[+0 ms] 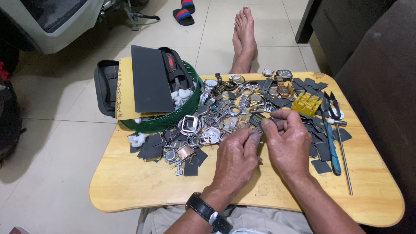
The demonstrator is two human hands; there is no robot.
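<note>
Down at the far left, pale floor tiles [52, 130] run under a white vehicle body [47, 19] at the top corner, with a dark bag [8, 112] at the frame's edge. Next comes a small light wooden table [143, 182] with rounded corners, resting over the person's lap. On its left rear corner sits a green mesh basket [167, 121] carrying a yellow envelope [125, 93], a flat dark grey sheet [151, 80], a black pouch [105, 86] hanging off the side and a red-handled tool [171, 64]. Just in front of the basket lie white cotton tufts [138, 139] and dark cut patches [151, 151]. Across the middle of the table spreads a heap of watch parts [225, 112]: cases, rings, buckles and metal bands. The left hand [236, 162], a black-strapped wristwatch [208, 211] on its wrist, meets the right hand [288, 145] near the table's centre; the fingers of both are pressed together, pinching a small dark metal band piece [258, 128] between them, just in front of the heap. Bare feet [245, 37] stretch out on the tiles beyond the table, and striped sandals [184, 13] lie farther off. To the right sit a yellow plastic block [306, 103], small black snips [331, 104], a blue-handled tool [333, 149] and a thin metal rod [345, 160]. Dark furniture [372, 56] fills the right side.
</note>
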